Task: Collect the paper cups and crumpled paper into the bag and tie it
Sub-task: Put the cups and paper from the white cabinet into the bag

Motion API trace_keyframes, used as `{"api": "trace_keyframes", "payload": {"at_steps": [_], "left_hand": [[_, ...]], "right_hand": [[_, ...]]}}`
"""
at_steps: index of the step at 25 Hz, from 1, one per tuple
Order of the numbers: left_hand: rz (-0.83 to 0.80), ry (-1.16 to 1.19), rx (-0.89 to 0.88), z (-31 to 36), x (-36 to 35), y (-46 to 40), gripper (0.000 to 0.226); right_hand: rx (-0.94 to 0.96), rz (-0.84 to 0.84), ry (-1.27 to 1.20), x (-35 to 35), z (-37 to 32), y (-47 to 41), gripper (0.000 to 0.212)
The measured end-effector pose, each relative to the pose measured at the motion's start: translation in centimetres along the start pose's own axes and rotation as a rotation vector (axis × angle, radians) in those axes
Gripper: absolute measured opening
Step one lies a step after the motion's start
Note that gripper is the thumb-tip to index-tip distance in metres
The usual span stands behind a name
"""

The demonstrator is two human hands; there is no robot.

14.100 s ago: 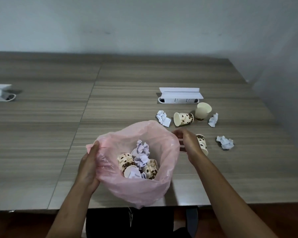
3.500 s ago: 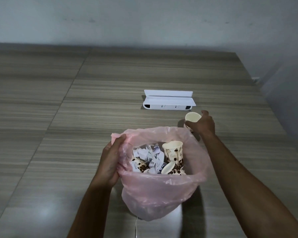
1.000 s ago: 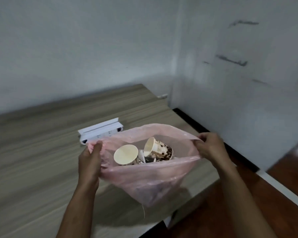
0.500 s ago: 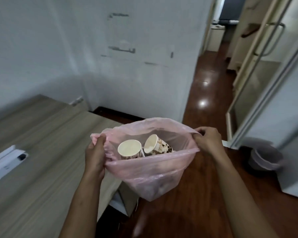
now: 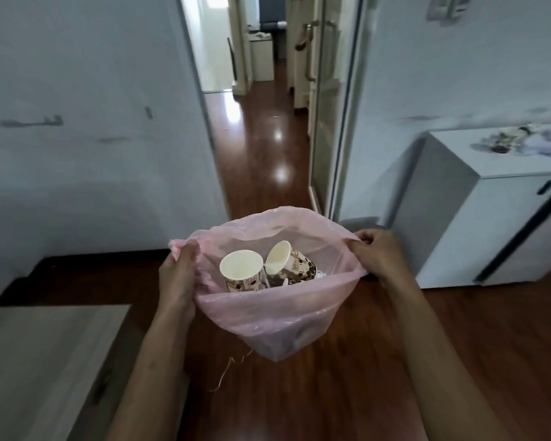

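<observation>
Above the wooden floor [image 5: 347, 393], the pink bag [image 5: 280, 319] hangs between the left hand [image 5: 177, 275] at nine o'clock and right hand [image 5: 377, 254] at three, each pinching its rim, seemingly to keep the mouth wide around the cups [image 5: 242, 275] before tying.

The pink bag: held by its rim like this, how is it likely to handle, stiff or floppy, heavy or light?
Probably floppy: the pink bag sags into a pouch between the left hand and right hand, which grip its rim. Likely light, since only paper cups show inside. The thin, see-through film looks easy to tear, so gathering the rim gently seems wise.
</observation>
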State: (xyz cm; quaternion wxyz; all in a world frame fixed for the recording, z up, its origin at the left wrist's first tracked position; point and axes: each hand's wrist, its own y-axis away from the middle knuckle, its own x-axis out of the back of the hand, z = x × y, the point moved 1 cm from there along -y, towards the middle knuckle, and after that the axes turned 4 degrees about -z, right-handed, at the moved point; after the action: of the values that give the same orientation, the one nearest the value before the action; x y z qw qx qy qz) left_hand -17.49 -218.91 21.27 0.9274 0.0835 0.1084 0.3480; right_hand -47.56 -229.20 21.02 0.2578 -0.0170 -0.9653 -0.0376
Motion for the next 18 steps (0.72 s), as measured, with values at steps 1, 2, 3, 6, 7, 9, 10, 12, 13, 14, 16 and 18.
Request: {"api": "trace_keyframes", "payload": {"at_steps": [1,2,3,6,7,9,10,12,13,14,16,18], "left_hand": [[-0.035,-0.002,0.009,-0.2,-3.5,-0.3,0.010],[-0.063,-0.001,0.012,-0.4,-6.5,-0.6,0.010],[-0.088,-0.005,0.010,-0.7,-9.1,-0.8,0.009],[-0.207,-0.016,-0.010,-1.4,-18.5,-1.7,0.009],[-0.244,-0.021,-0.012,-1.8,-21.6,-2.2,0.010],[-0.326,-0.028,-0.003,-2.6,-27.6,-3.5,0.012],[-0.371,-0.023,0.013,-3.1,-30.8,-4.2,0.012],[-0.442,-0.008,0.033,-3.9,-36.4,-5.3,0.010],[-0.486,-0.002,0.037,-4.3,-39.9,-5.9,0.009],[-0.531,0.006,0.041,-4.6,-43.3,-6.4,0.009],[-0.611,0.028,0.056,-4.8,-50.5,-7.6,0.008],[-0.671,0.045,0.094,-4.5,-57.0,-8.6,0.007]], "right_hand": [[-0.015,0.022,-0.017,2.2,1.0,-1.7,0.012],[-0.031,0.037,-0.032,4.2,1.9,-3.1,0.011],[-0.050,0.052,-0.039,6.0,2.6,-4.3,0.009],[-0.098,0.127,-0.052,12.2,5.0,-8.3,0.004],[-0.113,0.159,-0.053,14.1,6.2,-9.8,0.004],[-0.162,0.243,-0.058,17.5,8.4,-12.5,0.002],[-0.180,0.281,-0.065,19.2,9.5,-13.9,0.004],[-0.223,0.332,-0.065,22.2,11.1,-16.4,0.005],[-0.241,0.368,-0.065,24.0,12.0,-17.8,0.005],[-0.255,0.406,-0.070,25.7,12.7,-19.2,0.006],[-0.287,0.499,-0.064,29.2,13.8,-22.3,0.007],[-0.321,0.578,-0.014,32.5,14.3,-25.3,0.011]]}}
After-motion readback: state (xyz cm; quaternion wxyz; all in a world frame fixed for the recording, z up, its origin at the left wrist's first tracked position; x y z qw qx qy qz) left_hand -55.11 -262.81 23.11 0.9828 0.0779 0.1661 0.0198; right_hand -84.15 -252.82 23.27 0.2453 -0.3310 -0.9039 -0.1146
